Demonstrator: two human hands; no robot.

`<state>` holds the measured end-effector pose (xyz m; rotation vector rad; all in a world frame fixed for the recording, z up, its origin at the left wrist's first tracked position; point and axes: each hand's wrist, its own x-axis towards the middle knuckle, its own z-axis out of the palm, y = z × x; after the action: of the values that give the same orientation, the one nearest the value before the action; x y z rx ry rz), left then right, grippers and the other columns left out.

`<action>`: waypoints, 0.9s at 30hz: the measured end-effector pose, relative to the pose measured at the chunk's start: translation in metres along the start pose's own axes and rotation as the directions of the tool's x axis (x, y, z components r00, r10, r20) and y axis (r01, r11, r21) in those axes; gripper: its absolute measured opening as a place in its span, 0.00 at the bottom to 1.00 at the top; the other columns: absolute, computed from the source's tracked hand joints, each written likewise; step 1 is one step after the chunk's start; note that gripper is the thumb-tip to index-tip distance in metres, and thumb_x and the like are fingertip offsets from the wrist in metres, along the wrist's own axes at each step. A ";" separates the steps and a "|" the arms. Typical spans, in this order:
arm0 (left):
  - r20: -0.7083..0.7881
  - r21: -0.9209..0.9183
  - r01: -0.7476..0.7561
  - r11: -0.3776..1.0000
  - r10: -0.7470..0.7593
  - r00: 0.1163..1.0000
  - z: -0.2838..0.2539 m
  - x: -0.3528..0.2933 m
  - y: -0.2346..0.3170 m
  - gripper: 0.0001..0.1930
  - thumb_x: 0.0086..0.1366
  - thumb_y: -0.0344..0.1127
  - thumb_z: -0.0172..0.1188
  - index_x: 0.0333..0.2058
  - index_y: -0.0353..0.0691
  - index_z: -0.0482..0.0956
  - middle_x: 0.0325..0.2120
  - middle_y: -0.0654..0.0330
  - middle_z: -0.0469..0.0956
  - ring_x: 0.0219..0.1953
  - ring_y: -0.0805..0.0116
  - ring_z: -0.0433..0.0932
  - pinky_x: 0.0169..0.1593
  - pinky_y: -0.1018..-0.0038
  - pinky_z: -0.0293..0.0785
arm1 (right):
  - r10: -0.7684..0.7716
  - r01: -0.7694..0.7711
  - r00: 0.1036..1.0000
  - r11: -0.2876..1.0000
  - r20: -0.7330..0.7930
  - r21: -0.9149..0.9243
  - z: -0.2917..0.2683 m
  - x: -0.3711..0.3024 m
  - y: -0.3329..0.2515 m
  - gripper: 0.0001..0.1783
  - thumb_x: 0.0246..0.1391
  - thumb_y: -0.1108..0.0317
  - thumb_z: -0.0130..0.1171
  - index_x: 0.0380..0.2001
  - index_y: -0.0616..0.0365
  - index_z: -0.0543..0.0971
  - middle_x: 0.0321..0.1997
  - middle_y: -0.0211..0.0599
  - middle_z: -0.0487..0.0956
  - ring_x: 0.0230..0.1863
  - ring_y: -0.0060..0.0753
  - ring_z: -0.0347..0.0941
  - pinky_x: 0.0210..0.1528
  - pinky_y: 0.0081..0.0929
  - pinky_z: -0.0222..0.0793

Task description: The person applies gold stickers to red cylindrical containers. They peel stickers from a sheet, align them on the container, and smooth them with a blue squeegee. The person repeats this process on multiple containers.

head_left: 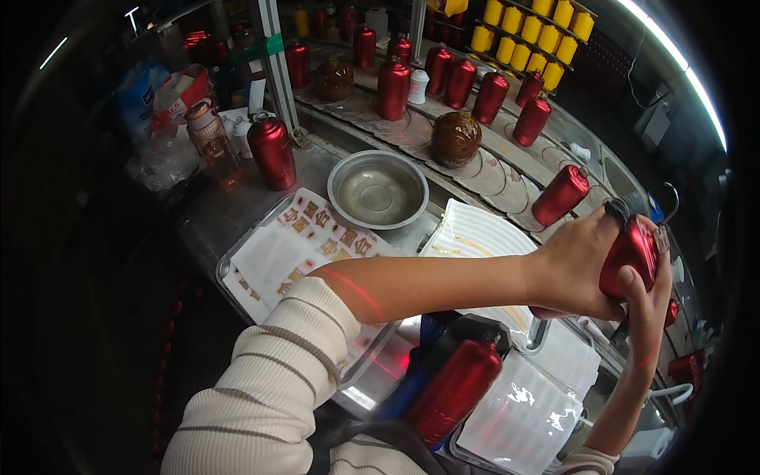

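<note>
Out at the far right, both my hands are on a shiny red bottle (632, 257). My left arm reaches across the work surface, and my left hand (576, 257) is closed against the bottle's left side, some of its fingers hidden. My right hand (651, 305) wraps the bottle from the right, thumb in front. A dark, blurred piece (627, 207) shows at the bottle's upper end; its kind is unclear. Close to my body, another red bottle (457, 388) lies tilted. Below my left forearm are white sheets (479, 229) with thin gold strips.
A metal basin (378, 190) of liquid stands beside a tray of gold decal sheets (277, 253). Behind runs a conveyor (495, 170) carrying several red bottles and brown round jars (456, 139). A metal post (277, 67) rises at back left, near a drink bottle (212, 142).
</note>
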<state>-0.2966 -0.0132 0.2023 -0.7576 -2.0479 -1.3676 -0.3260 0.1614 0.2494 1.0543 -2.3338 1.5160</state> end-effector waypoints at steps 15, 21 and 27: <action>-0.792 0.556 0.547 0.626 0.199 0.577 -0.296 -0.291 -0.014 0.44 0.44 0.35 0.79 0.58 0.36 0.63 0.52 0.52 0.71 0.53 0.60 0.73 0.58 0.65 0.70 | 0.422 -0.454 0.891 0.829 0.168 0.327 0.053 -0.096 0.029 0.21 0.51 0.76 0.56 0.51 0.64 0.76 0.23 0.23 0.71 0.11 0.10 0.57 0.13 0.14 0.48; -0.851 0.523 0.712 0.469 0.232 0.472 -0.365 -0.357 -0.072 0.44 0.46 0.44 0.80 0.57 0.31 0.65 0.53 0.47 0.71 0.56 0.54 0.72 0.61 0.62 0.68 | 0.373 -0.438 0.893 0.582 0.254 0.686 0.034 -0.164 0.045 0.33 0.62 0.73 0.46 0.71 0.62 0.56 0.15 0.33 0.73 0.07 0.17 0.59 0.09 0.16 0.52; -0.851 0.478 0.688 0.546 0.092 0.518 -0.374 -0.371 -0.066 0.47 0.48 0.48 0.79 0.58 0.25 0.63 0.56 0.43 0.68 0.57 0.54 0.71 0.62 0.64 0.66 | 0.360 -0.437 0.888 0.473 0.286 0.765 0.051 -0.186 0.009 0.32 0.69 0.72 0.37 0.73 0.58 0.47 0.30 0.52 0.83 0.07 0.17 0.60 0.11 0.16 0.53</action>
<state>-0.0380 -0.4391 0.0180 0.6728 -1.7047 -0.5526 -0.1829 0.2071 0.1276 0.6747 -1.9563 2.9828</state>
